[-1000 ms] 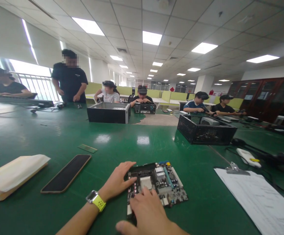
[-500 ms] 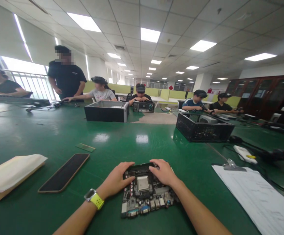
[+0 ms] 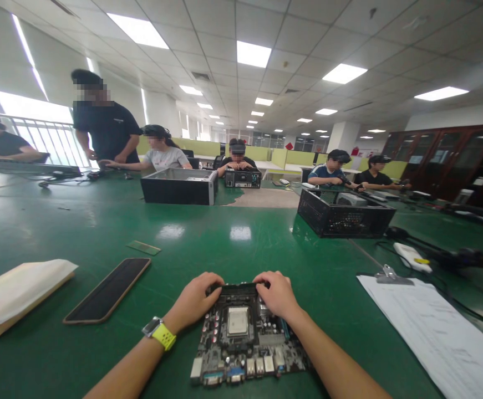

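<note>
A motherboard point(image 3: 262, 339) lies on the green table in front of me, its ports facing me and a silver square processor point(image 3: 238, 321) in its socket. My left hand point(image 3: 197, 296) is at the far left corner, thumb and fingers closed on the edge. At the far right, my right hand point(image 3: 278, 293) curls in the same way, thumb bent inward. Between the two hands runs a dark strip point(image 3: 239, 289) along the board's far edge; its kind is not clear. My fingertips are partly hidden behind that edge.
On the left lie a phone point(image 3: 110, 291), a paper-covered block point(image 3: 16, 296) and a thin green strip point(image 3: 143, 247). To the right are a clipboard with papers point(image 3: 428, 332) and cables. Computer cases point(image 3: 178, 187) point(image 3: 345, 213) stand farther back, with several people beyond.
My fingers have closed in at the board's far corners, the thumbs drawn back from the processor area. The board now sits lower and slightly left in view, tilted a little differently.
</note>
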A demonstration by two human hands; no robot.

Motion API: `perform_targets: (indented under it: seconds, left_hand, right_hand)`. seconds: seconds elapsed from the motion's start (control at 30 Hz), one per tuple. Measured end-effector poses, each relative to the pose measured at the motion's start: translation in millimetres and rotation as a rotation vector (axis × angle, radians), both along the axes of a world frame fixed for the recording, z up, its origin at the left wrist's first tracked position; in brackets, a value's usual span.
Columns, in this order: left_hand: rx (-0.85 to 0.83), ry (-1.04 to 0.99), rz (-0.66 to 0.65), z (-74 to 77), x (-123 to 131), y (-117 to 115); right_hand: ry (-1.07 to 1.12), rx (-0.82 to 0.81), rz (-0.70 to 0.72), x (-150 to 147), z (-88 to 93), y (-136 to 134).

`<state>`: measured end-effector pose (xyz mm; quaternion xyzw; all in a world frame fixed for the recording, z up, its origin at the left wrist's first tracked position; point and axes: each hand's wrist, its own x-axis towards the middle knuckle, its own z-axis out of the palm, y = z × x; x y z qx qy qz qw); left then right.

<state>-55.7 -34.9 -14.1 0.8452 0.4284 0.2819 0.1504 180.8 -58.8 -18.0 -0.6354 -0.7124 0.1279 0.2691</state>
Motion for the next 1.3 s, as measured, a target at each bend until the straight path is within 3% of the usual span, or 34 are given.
perform_targets:
  seconds: [0.4, 1.17, 1.3]
  left_hand:
    - [-0.019, -0.031, -0.010, -2.0, -0.6, 3.8]
    - [0.015, -0.103, -0.056, -1.3, -3.4, 5.5]
    - [-0.007, -0.150, -0.004, -1.5, -6.9, 9.4]
  right_hand:
    - [0.037, 0.016, -0.013, 1.0, -8.5, 4.2]
    - [0.091, 0.034, -0.007, 0.1, -5.6, 2.8]
    - [0.077, 0.033, -0.001, 0.8, -7.2, 3.9]
